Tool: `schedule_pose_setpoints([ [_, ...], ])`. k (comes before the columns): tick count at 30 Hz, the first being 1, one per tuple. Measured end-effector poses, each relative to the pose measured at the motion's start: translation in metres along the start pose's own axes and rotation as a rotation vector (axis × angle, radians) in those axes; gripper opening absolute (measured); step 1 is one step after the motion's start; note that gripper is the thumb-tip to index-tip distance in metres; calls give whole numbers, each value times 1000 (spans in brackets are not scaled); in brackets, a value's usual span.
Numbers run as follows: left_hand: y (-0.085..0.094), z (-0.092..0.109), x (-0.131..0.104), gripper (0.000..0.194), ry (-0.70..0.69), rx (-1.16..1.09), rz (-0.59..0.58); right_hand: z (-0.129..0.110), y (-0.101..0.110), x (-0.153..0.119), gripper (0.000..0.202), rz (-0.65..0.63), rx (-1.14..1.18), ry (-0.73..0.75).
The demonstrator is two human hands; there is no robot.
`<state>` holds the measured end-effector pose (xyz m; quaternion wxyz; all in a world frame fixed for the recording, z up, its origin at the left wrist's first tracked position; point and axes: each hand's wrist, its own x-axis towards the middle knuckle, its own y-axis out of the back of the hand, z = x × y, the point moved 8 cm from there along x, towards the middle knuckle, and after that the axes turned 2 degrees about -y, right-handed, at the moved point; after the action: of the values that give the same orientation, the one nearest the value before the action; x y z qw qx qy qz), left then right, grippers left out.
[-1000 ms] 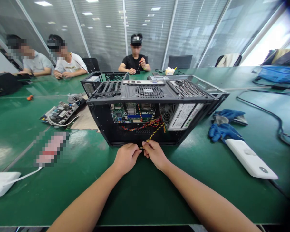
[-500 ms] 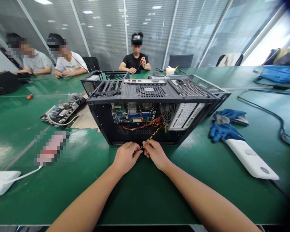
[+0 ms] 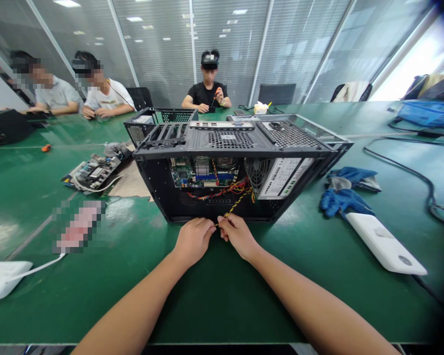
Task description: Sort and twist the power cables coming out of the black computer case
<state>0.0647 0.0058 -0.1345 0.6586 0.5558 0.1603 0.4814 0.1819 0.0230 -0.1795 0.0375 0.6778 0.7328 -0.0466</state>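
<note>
A black computer case [image 3: 203, 213] lies on the green table with its open side toward me. Inside it are a motherboard [image 3: 185, 173], a power supply [image 3: 284, 178] with a label and fan, and a bundle of coloured wires [image 3: 222, 191]. From the power supply a twisted yellow-and-black cable [image 3: 240, 200] runs out over the case's near edge. My left hand [image 3: 194, 239] pinches the cable's end part, and my right hand [image 3: 239, 235] pinches it just beside. The cable's tip is hidden by my fingers.
Left of the case lie a loose circuit board assembly [image 3: 94, 172] and a pixelated pink item [image 3: 80, 227] on a white cable. Blue gloves [image 3: 346, 195] and a white power bank-like device [image 3: 387, 244] lie to the right. Three people sit across the table; one holds an orange-handled tool [image 3: 217, 92].
My left fingers have shifted slightly and closed more over the cable's end, with a short stretch showing between the hands. My right hand stays almost still.
</note>
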Motion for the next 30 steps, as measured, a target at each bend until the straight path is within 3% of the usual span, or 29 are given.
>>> schedule_pose_setpoints([
  [10, 5, -2, -1, 8, 26, -61, 75, 5, 1, 2, 35, 4, -3, 4],
  [14, 6, -2, -1, 12, 22, -57, 86, 1, 1, 1, 34, 1, -4, 7],
  [30, 0, -1, 0, 15, 20, -46, 3, 2, 1, 1, 35, -5, -23, 6],
])
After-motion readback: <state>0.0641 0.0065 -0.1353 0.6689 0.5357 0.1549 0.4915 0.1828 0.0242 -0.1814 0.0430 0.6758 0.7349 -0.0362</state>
